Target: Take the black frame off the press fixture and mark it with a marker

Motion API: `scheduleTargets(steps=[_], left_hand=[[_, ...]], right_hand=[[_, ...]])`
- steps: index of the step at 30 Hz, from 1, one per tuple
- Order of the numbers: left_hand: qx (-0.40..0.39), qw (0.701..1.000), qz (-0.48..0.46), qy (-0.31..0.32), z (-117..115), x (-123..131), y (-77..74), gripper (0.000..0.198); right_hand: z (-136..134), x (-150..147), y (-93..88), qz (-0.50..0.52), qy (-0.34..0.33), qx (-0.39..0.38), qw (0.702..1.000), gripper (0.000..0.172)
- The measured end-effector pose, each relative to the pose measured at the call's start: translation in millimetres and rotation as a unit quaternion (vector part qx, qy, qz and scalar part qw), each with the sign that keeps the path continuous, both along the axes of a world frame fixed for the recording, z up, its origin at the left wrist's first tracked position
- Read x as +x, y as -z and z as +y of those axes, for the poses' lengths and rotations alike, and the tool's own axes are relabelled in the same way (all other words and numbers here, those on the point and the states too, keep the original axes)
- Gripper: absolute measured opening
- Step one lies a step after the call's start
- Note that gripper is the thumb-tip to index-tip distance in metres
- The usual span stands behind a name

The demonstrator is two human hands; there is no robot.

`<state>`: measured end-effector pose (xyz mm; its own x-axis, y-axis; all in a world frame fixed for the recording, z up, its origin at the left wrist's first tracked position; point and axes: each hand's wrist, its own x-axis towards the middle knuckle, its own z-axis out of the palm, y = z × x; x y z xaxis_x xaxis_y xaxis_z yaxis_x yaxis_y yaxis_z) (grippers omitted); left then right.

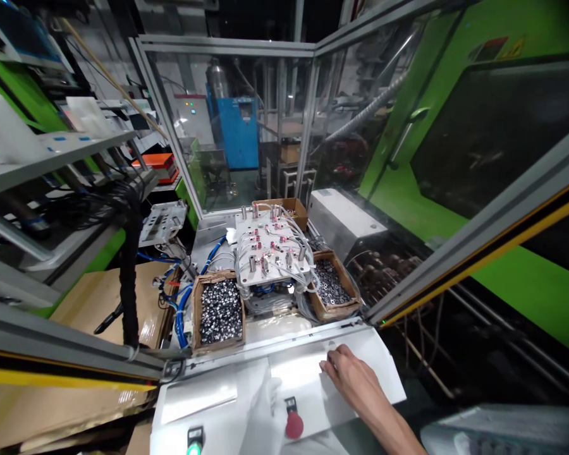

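Observation:
My right hand (349, 374) rests palm down on the white control panel (227, 395), its fingertips on a spot near the panel's upper right, where a small dark button may lie under them. It holds nothing. A red mushroom stop button (294, 424) sits just left of my wrist, and a green lit button (194, 448) is at the panel's lower left. Beyond the panel stands a metal fixture plate (271, 251) with pins and white hoses. My left hand is out of view.
A cardboard box of small metal parts (217, 310) sits left of the fixture, another such box (332, 285) right of it, a third (291, 206) behind. Grey and yellow guard rails (474, 253) flank the opening. The green moulding machine (478, 126) fills the right; shelves (52, 151) stand left.

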<state>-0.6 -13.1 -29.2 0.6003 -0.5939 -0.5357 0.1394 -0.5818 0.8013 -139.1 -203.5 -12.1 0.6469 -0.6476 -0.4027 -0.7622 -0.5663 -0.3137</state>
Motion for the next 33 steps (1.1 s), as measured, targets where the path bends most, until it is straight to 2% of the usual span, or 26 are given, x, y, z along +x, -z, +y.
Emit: scheduleTargets(steps=[4, 8, 16, 19, 20, 23, 26, 28, 30, 33], left_hand=[[0.009, 1.000, -0.029, -0.001, 2, 0, -0.7, 0.040], [0.011, 0.999, -0.031, -0.001, 3, -2, 3.1, 0.044], [0.002, 0.999, -0.044, 0.012, 7, -5, 10.6, 0.048], [0.004, 0.999, -0.051, 0.016, 6, -7, 12.3, 0.049], [0.006, 0.998, -0.052, 0.017, 6, -8, 13.3, 0.051], [0.021, 0.997, -0.069, 0.025, 5, -10, 17.8, 0.055], [0.029, 0.995, -0.087, 0.046, 6, -8, 24.0, 0.056], [0.029, 0.994, -0.078, 0.075, 8, -5, 27.8, 0.056], [0.034, 0.992, -0.074, 0.099, 11, -2, 30.8, 0.056], [0.046, 0.991, -0.073, 0.099, 12, 0, 33.4, 0.058]], right_hand=[[9, 3, -7.4, 0.014, -0.007, -0.015, 1.000, 0.032], [13, 5, -10.8, 0.024, -0.004, -0.016, 1.000, 0.034], [11, -2, 6.0, -0.046, -0.001, -0.012, 0.999, 0.040], [9, -7, 15.5, -0.069, 0.002, -0.065, 0.996, 0.027], [8, -8, 18.9, -0.088, -0.009, -0.090, 0.992, 0.029], [3, -12, 27.1, -0.167, -0.107, -0.125, 0.972, 0.058], [1, -17, 28.6, -0.196, -0.189, -0.110, 0.956, 0.052], [4, -22, 26.8, -0.191, -0.198, -0.099, 0.956, 0.042], [8, -26, 25.2, -0.181, -0.198, -0.086, 0.959, 0.039], [13, -30, 25.9, -0.170, -0.182, -0.072, 0.966, 0.051]])
